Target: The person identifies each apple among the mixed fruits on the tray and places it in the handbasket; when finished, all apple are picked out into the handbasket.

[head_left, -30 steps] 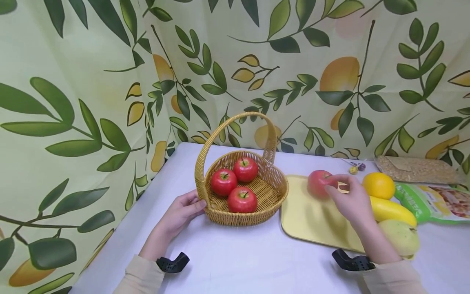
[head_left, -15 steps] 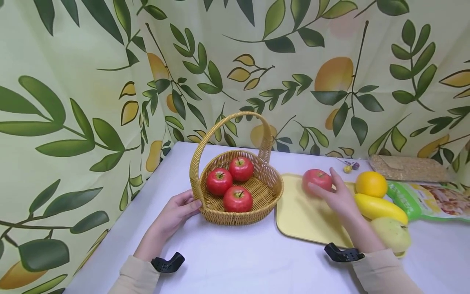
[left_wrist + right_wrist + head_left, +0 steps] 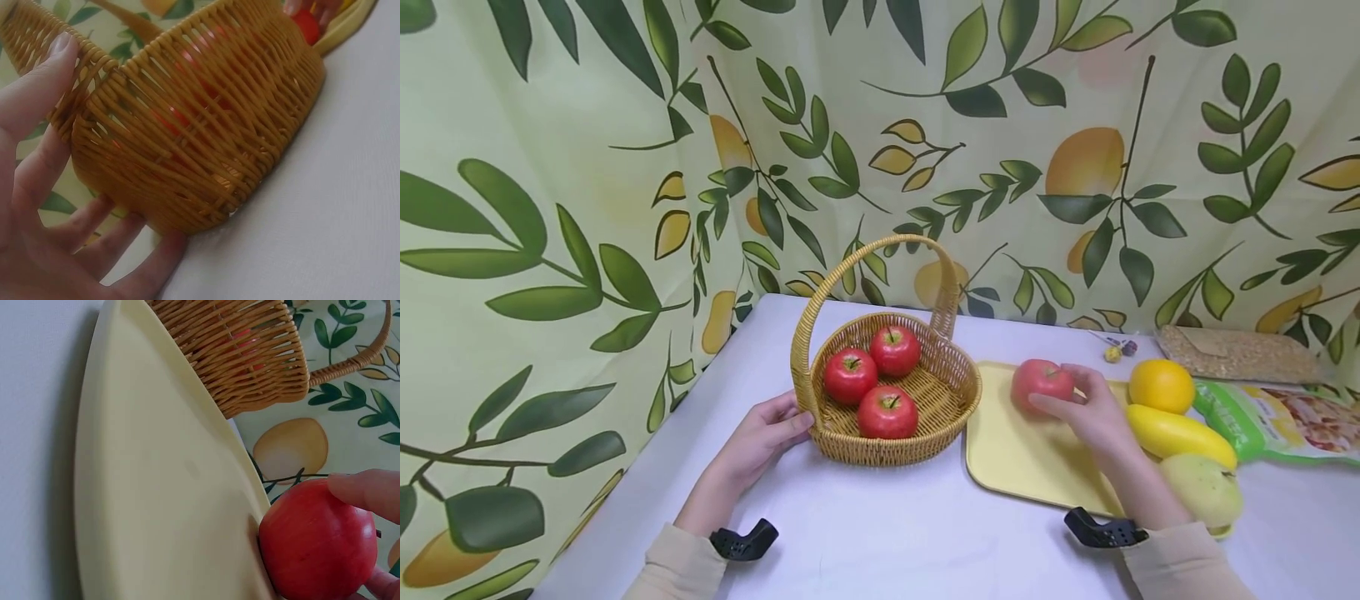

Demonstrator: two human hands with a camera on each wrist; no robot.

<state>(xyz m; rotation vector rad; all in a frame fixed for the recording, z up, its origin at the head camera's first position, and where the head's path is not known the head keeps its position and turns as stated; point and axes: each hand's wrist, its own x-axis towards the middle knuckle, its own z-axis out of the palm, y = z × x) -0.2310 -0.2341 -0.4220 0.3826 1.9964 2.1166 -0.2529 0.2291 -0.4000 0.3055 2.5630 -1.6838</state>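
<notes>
A wicker basket (image 3: 895,452) with a tall arched handle stands at the middle of the table, with three red apples (image 3: 888,412) inside. My left hand (image 3: 763,429) grips its left side; in the left wrist view the thumb lies by the handle's foot and the fingers reach along the woven wall (image 3: 194,125). On the right, my right hand (image 3: 1093,412) holds another red apple (image 3: 315,544) from its right side, thumb on one face and fingertips round the other. That apple sits at the far left part of a yellow tray (image 3: 1030,462), close over its surface.
An orange (image 3: 1161,386), a yellow banana-like fruit (image 3: 1183,437) and a pale green fruit (image 3: 1201,492) lie along the tray's right side. Beyond them are a green snack packet (image 3: 1277,421), a brown packet (image 3: 1240,354) and small lollipops (image 3: 1116,350). Leaf-patterned cloth (image 3: 820,100) hangs behind.
My right hand has turned from above the apple, through a spread-finger pose, to holding it from the right. The left hand stays at the basket.
</notes>
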